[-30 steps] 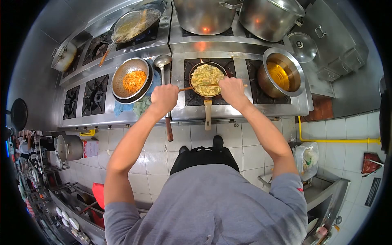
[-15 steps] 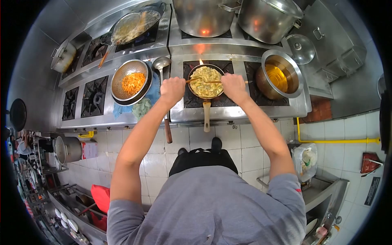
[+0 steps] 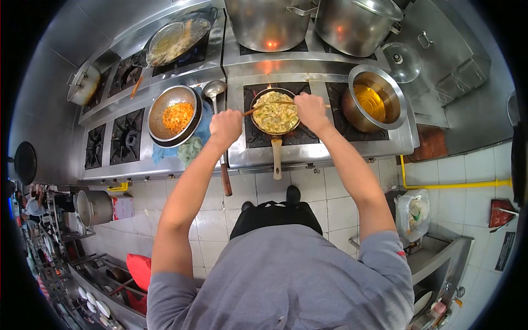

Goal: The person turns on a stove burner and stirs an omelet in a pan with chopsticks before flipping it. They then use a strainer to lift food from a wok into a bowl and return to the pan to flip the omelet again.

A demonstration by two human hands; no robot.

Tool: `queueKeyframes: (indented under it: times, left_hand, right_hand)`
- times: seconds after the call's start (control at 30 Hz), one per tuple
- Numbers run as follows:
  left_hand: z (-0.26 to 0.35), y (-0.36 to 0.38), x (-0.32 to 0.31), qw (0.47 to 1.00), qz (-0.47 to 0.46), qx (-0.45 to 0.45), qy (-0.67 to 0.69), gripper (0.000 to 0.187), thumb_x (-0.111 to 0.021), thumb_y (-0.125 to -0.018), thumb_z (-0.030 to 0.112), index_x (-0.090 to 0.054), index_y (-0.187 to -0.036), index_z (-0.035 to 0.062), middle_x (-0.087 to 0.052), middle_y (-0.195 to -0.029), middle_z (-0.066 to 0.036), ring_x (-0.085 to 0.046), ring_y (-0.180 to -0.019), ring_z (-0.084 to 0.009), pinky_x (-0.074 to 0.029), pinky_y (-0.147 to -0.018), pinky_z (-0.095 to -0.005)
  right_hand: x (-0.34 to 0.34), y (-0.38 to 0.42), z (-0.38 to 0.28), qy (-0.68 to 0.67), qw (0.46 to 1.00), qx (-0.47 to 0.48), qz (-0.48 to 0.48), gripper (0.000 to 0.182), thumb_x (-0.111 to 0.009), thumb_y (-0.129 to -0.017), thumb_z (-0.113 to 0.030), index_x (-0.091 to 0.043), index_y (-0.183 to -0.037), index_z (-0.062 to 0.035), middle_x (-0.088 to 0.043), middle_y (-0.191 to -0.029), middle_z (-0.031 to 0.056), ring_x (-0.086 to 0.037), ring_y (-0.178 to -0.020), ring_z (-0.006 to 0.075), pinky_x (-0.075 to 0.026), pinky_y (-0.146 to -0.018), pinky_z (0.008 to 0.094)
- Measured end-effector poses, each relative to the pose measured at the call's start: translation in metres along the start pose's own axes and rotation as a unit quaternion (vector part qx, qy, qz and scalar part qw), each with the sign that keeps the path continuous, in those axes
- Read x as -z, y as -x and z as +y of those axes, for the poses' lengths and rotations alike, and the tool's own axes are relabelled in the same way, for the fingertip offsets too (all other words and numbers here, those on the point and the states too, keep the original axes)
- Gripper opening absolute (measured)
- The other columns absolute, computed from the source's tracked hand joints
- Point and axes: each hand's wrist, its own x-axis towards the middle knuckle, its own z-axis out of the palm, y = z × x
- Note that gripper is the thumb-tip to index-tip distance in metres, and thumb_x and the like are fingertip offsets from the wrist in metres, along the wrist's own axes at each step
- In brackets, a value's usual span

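Note:
A frying pan (image 3: pixel 276 154) sits on a lit burner, its pale handle toward me. It is filled by a yellow, lumpy omelette (image 3: pixel 275 114) with green bits. My left hand (image 3: pixel 226 130) is closed around a thin wooden chopstick (image 3: pixel 251 111), whose tip reaches the pan's left rim. Closed on a second chopstick (image 3: pixel 284 103), my right hand (image 3: pixel 311 113) is at the pan's upper right. That stick lies across the omelette's upper part. A long-handled ladle (image 3: pixel 214 89) rests just left of my left hand.
A pot of golden oil (image 3: pixel 399 110) stands right of the pan. Left are a bowl of shredded orange food (image 3: pixel 179 116) and a blue cloth (image 3: pixel 204 129). Behind stand a tall stockpot (image 3: pixel 267 25), a lidded pot (image 3: pixel 355 27) and a wok with a strainer (image 3: pixel 179 41).
My left hand has drawn slightly left and down, its chopstick now at the rim. My right hand has shifted slightly up, its chopstick higher on the omelette. The view has shifted a little.

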Motion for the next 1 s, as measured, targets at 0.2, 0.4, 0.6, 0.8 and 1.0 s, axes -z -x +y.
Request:
queueKeyframes:
  times: [0.2, 0.4, 0.6, 0.8, 1.0]
  left_hand:
    - [-0.004, 0.004, 0.014, 0.999, 0.016, 0.025, 0.03, 0.017, -0.053, -0.08, 0.011, -0.068, -0.086, 0.0064, -0.067, -0.089, -0.018, -0.067, -0.087, -0.0328, -0.054, -0.073, -0.0414]
    - [0.009, -0.017, -0.013, 0.998, 0.044, 0.024, 0.04, 0.017, -0.055, -0.078, 0.01, -0.068, -0.086, 0.0052, -0.067, -0.087, -0.019, -0.067, -0.083, -0.0367, -0.054, -0.073, -0.0439]
    - [-0.003, 0.002, -0.008, 0.993, 0.089, 0.034, 0.075, 0.018, -0.054, -0.079, 0.01, -0.07, -0.086, 0.0059, -0.068, -0.083, -0.018, -0.068, -0.079, -0.0347, -0.054, -0.071, -0.0426]
    - [-0.014, 0.021, 0.017, 0.998, 0.025, 0.056, 0.023, 0.018, -0.055, -0.077, 0.008, -0.069, -0.088, 0.0045, -0.068, -0.086, -0.019, -0.068, -0.081, -0.0345, -0.054, -0.071, -0.0419]
    - [-0.015, 0.014, 0.001, 0.999, 0.029, 0.033, 0.002, 0.016, -0.055, -0.077, 0.008, -0.069, -0.085, 0.005, -0.068, -0.086, -0.018, -0.067, -0.081, -0.0346, -0.054, -0.07, -0.0425]
  right_hand:
    - [0.014, -0.011, 0.007, 0.002, 1.0, -0.008, 0.026, 0.009, -0.056, -0.077, -0.01, -0.064, -0.074, -0.0081, -0.065, -0.077, 0.0116, -0.066, -0.072, 0.0296, -0.051, -0.064, 0.0415]
    - [-0.012, -0.028, 0.009, 0.016, 1.0, -0.006, -0.013, 0.009, -0.056, -0.077, -0.01, -0.065, -0.077, -0.0083, -0.066, -0.078, 0.0122, -0.066, -0.075, 0.0297, -0.051, -0.065, 0.042]
    - [0.016, -0.014, 0.018, 0.002, 0.999, -0.027, -0.017, 0.007, -0.057, -0.075, -0.009, -0.064, -0.075, -0.0066, -0.065, -0.08, 0.0141, -0.066, -0.075, 0.0317, -0.051, -0.064, 0.044]
    - [0.002, -0.014, -0.006, -0.013, 0.999, 0.028, 0.02, 0.009, -0.056, -0.077, -0.009, -0.066, -0.076, -0.0074, -0.065, -0.078, 0.0116, -0.067, -0.072, 0.0289, -0.052, -0.062, 0.0409]
    - [0.001, -0.019, -0.018, -0.003, 0.998, 0.035, -0.046, 0.009, -0.058, -0.076, -0.009, -0.067, -0.077, -0.0073, -0.066, -0.08, 0.013, -0.067, -0.075, 0.0291, -0.052, -0.064, 0.0412]
